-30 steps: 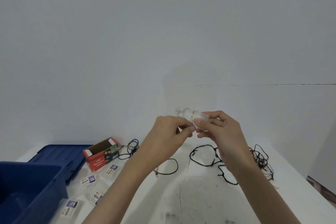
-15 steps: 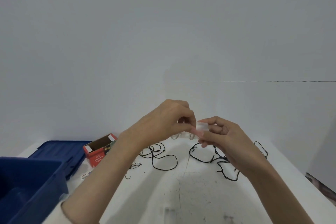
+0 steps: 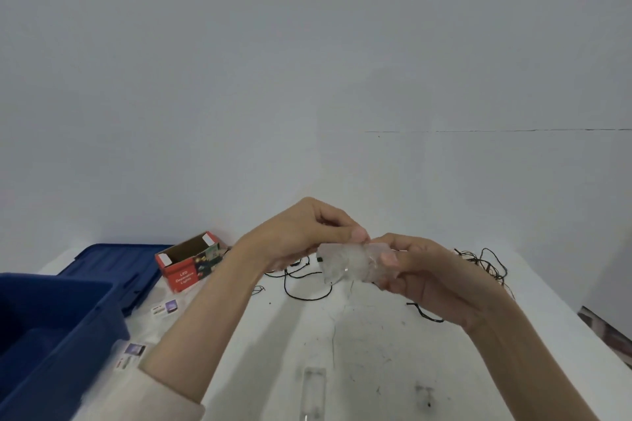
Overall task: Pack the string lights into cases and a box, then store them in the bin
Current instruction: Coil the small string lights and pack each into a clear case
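case (image 3: 345, 261): clear glossy plastic | box (image 3: 191, 261): printed cardboard | bin (image 3: 51, 325): blue plastic

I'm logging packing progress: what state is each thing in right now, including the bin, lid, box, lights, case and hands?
blue bin: open, lid off.
blue lid: lying flat on the table behind the bin.
red box: top flaps open.
black string lights: loose on the table, unpacked.
clear case: held up between both hands.
left hand: pinching the case's top edge.
right hand: holding the case's right end.
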`<move>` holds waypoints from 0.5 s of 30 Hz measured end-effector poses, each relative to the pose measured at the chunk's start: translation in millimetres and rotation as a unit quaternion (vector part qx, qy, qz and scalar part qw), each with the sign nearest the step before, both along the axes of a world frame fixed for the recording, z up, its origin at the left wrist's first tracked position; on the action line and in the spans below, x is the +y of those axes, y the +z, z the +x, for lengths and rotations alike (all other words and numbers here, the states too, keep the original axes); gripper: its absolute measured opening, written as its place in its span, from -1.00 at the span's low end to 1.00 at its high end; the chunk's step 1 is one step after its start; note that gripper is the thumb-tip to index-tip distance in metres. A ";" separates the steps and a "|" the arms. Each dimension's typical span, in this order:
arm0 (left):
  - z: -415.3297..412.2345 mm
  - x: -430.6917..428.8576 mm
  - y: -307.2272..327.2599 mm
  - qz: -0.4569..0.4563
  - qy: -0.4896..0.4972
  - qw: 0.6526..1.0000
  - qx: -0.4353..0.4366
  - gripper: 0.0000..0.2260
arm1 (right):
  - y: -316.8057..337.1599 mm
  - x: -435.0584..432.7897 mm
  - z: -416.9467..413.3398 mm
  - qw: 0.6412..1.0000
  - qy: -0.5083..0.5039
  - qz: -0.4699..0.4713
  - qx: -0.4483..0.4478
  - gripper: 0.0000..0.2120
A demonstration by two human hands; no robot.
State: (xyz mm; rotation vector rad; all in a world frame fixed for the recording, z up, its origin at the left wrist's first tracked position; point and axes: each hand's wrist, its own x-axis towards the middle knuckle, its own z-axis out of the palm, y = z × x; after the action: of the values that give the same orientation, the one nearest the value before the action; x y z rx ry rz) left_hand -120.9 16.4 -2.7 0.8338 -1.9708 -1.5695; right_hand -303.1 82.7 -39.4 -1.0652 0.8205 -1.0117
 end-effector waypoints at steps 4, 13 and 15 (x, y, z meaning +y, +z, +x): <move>-16.8 5.8 -26.8 0.121 0.114 0.978 0.123 -0.67 | -13.4 -4.0 0.2 0.984 -0.005 0.058 -0.167 -0.41; -40.9 44.3 -58.8 -0.057 0.300 0.948 0.086 -0.85 | -21.8 -3.1 -1.5 0.974 -0.172 0.002 -0.149 -0.65; -43.4 49.9 -61.8 -0.133 0.305 0.943 0.011 -0.88 | -24.5 -3.1 -2.2 0.968 -0.218 -0.004 -0.126 -0.72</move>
State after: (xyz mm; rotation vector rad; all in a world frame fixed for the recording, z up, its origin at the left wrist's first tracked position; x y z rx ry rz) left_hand -164.3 66.3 -64.5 1.1573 -1.6319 -0.9274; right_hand -305.3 79.5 -63.9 -0.7538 0.8592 -1.4893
